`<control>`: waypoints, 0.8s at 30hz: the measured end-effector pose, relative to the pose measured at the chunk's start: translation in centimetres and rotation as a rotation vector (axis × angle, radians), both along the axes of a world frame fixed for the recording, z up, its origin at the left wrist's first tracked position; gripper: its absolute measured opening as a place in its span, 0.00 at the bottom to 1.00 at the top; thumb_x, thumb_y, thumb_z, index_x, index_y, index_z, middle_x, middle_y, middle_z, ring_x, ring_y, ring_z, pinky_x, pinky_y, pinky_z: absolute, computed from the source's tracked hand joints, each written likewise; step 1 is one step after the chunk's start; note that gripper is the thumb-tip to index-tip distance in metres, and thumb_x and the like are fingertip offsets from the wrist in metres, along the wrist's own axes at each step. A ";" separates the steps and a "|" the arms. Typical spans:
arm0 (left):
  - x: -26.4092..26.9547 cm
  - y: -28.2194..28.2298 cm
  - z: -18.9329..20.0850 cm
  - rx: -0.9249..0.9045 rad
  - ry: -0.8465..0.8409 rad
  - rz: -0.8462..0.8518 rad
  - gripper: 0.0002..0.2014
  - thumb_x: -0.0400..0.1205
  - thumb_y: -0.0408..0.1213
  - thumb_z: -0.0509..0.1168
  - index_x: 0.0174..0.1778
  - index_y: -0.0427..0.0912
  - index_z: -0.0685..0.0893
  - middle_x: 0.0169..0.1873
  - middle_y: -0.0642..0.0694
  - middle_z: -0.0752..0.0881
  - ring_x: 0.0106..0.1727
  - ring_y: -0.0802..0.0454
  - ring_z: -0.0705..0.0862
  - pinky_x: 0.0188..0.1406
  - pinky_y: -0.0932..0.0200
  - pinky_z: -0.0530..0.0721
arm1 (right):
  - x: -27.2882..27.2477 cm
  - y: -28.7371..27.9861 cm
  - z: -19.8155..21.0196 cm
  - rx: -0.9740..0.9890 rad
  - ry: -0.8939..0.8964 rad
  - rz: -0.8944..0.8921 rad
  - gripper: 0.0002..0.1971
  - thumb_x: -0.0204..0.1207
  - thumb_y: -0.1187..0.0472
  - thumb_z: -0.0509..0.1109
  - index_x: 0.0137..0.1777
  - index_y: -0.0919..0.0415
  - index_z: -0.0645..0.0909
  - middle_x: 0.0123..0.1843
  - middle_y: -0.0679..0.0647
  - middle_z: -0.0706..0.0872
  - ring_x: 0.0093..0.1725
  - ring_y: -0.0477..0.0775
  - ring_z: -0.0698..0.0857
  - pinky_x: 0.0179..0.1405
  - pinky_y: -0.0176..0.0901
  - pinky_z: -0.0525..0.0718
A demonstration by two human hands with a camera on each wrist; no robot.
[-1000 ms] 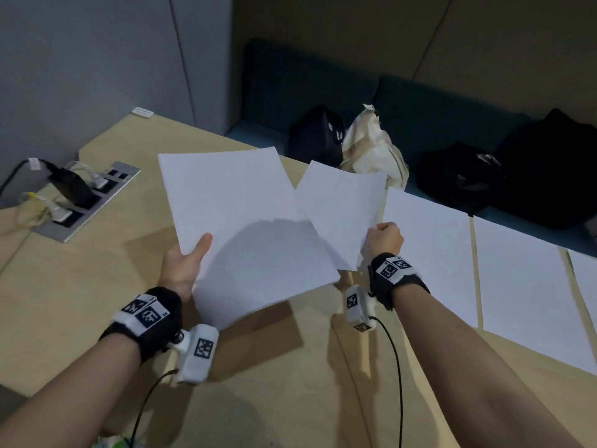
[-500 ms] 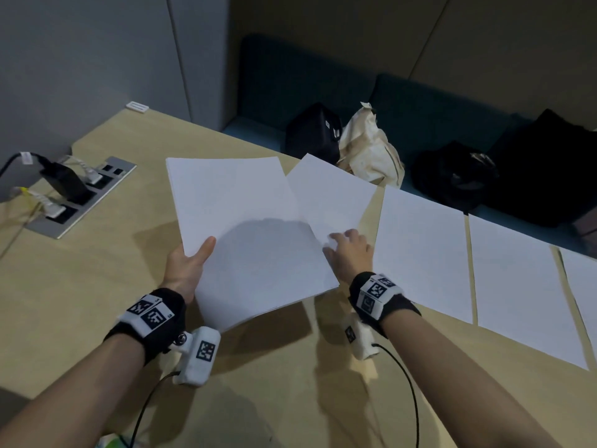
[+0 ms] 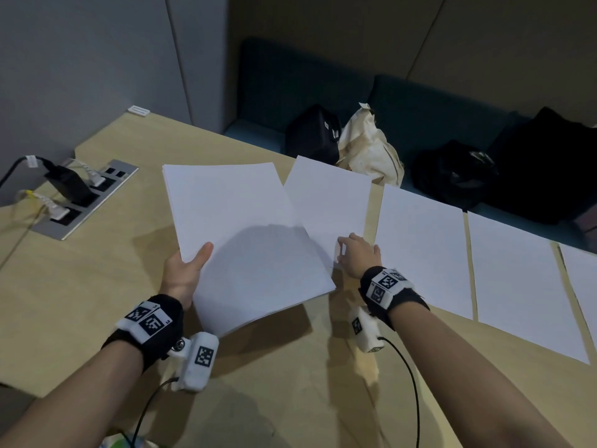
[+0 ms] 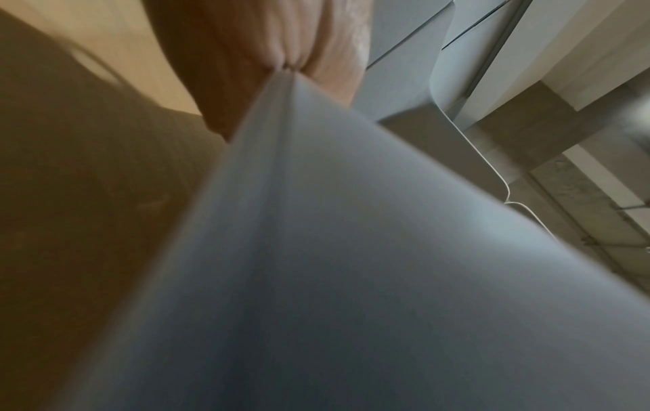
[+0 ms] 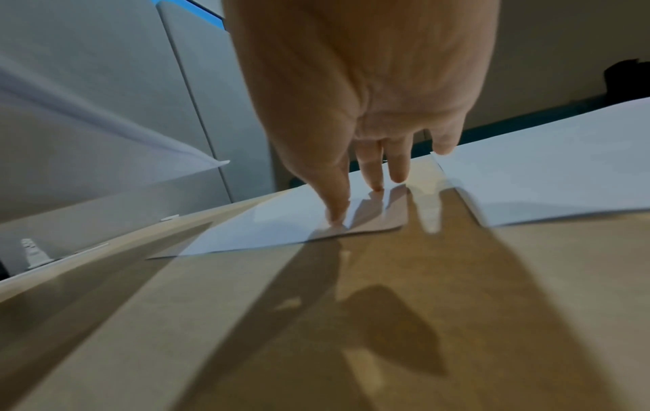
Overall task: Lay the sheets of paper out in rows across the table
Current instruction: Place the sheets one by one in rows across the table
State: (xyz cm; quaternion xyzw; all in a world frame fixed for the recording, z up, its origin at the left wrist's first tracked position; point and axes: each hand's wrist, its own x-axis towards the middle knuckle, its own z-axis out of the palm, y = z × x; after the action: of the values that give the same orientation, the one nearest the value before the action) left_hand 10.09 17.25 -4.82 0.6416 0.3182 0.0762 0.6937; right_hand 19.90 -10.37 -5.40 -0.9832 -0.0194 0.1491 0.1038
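One wooden table (image 3: 97,286) is recorded. One paper stack (image 3: 245,240) is gripped above it by the left hand (image 3: 184,273), thumb on top. Three laid sheets (image 3: 423,250) are counted right of the right hand (image 3: 358,253); one sheet (image 3: 329,202) is pressed flat under its straight fingers (image 5: 337,194).

White sheets (image 3: 423,250) on tan table (image 3: 97,286); black-and-white checkered wristbands (image 3: 147,321)

Dim indoor light from overhead throws soft shadows of arms and paper onto the desk (image 3: 97,286) toward 6 o'clock. Both wrist views are blurred; head view bends at its edges.
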 end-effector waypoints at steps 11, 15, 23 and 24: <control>-0.3 -0.4 0.2 0.008 0.009 -0.016 0.18 0.81 0.34 0.64 0.66 0.28 0.78 0.64 0.34 0.82 0.56 0.49 0.79 0.55 0.57 0.74 | -2.4 0.8 -0.8 0.050 -0.029 -0.005 0.18 0.78 0.51 0.62 0.66 0.55 0.73 0.65 0.55 0.74 0.70 0.57 0.72 0.76 0.65 0.55; -0.4 -0.4 0.1 0.005 0.009 -0.024 0.19 0.81 0.34 0.63 0.66 0.28 0.77 0.65 0.33 0.82 0.56 0.48 0.79 0.56 0.57 0.74 | -2.7 0.6 -0.8 0.066 -0.021 -0.011 0.19 0.78 0.50 0.62 0.68 0.54 0.72 0.66 0.54 0.73 0.72 0.56 0.71 0.77 0.66 0.54; -0.4 -0.1 0.1 -0.012 0.005 -0.026 0.18 0.81 0.34 0.64 0.65 0.29 0.78 0.64 0.35 0.82 0.56 0.45 0.81 0.56 0.56 0.74 | -2.4 0.4 -0.1 0.054 0.024 -0.004 0.24 0.79 0.49 0.63 0.74 0.51 0.68 0.75 0.52 0.69 0.78 0.55 0.66 0.78 0.67 0.49; -0.4 -0.1 0.0 -0.015 0.005 -0.024 0.18 0.81 0.34 0.64 0.65 0.30 0.78 0.64 0.35 0.82 0.58 0.44 0.81 0.57 0.56 0.74 | -2.5 0.3 0.0 0.046 0.025 -0.002 0.24 0.79 0.49 0.63 0.75 0.51 0.68 0.76 0.52 0.68 0.78 0.55 0.66 0.78 0.67 0.49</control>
State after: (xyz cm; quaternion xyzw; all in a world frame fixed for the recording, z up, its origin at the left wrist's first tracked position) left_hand 9.73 17.17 -4.80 0.6404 0.3128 0.0638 0.6986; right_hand 17.45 -10.04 -5.36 -0.9786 -0.0207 0.1609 0.1267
